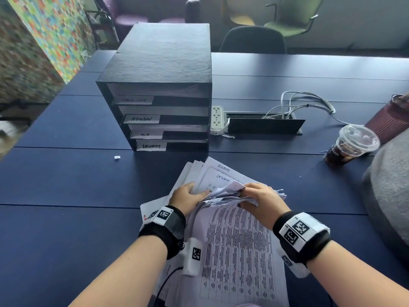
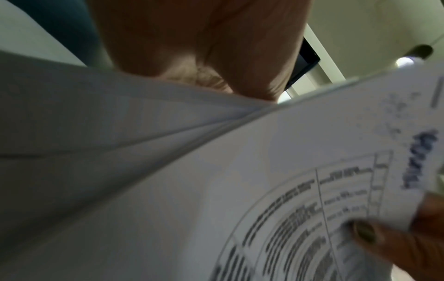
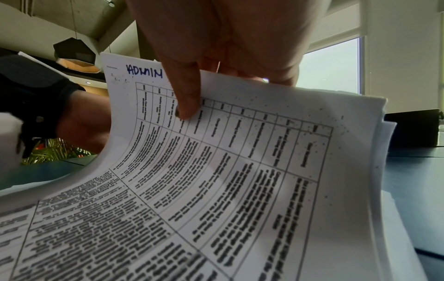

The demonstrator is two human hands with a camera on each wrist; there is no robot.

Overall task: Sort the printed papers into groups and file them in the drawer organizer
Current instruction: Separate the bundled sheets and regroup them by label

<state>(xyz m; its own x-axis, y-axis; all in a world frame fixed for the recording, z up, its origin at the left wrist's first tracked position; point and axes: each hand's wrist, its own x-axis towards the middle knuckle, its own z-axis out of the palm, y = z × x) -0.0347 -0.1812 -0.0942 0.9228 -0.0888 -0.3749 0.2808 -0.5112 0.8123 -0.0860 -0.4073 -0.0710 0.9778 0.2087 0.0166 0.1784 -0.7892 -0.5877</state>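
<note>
Hands (image 1: 190, 197) (image 1: 261, 199) on lifted papers (image 1: 239, 244) (top sheet "ADMIN").

It was an office: a long table (image 1: 66, 185) with a power strip (image 1: 217, 118), labelled organizer (image 1: 159, 85), and chairs (image 1: 287, 21).

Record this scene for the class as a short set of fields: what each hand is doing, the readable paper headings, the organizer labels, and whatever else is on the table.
left hand: holds the far edges of the paper stack
right hand: bends a bundle of sheets up, thumb on a page marked ADMIN
sheets behind: two headed SECURITY
drawer organizer: readable labels ADMIN, H.R, SECURITY; top label unreadable
also on table: iced drink cup, power strip
</note>
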